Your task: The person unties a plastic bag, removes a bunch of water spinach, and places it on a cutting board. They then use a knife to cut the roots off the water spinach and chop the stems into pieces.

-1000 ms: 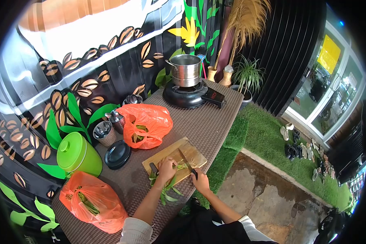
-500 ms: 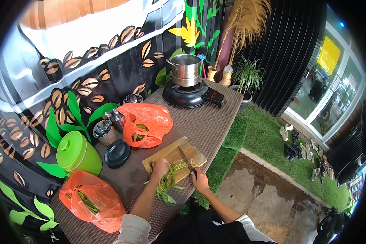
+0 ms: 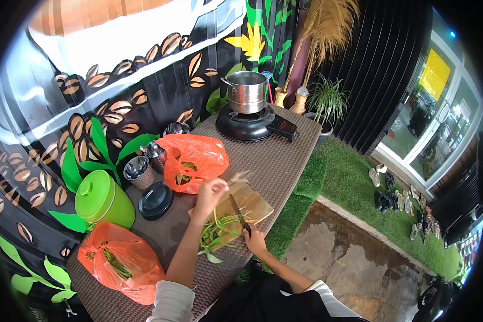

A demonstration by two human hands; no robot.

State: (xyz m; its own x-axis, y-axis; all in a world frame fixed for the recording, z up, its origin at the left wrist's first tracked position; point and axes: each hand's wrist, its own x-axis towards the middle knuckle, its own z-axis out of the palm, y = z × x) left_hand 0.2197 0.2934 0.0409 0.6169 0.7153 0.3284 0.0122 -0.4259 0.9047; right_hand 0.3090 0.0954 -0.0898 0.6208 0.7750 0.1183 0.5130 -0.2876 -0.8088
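My left hand [image 3: 211,192] is raised above the wooden cutting board [image 3: 255,202] and pinches a small pale bunch of cut-off stem ends [image 3: 238,177]. My right hand [image 3: 254,240] grips a black-handled knife [image 3: 237,210] whose blade lies across the board. A bundle of leafy green stalks [image 3: 215,235] rests on the near end of the board and hangs over onto the table.
An orange bag [image 3: 196,161] with greens lies behind the board, another orange bag [image 3: 123,265] at near left. A green lidded bucket [image 3: 103,200], a black lid [image 3: 156,199], metal cups with cutlery [image 3: 137,172], and a steel pot [image 3: 246,91] on a stove [image 3: 255,124] stand along the brown table [image 3: 284,161].
My left hand has let go of the greens on the board and lifted up and away with a few trimmed stem ends. The knife hand shifted slightly left.
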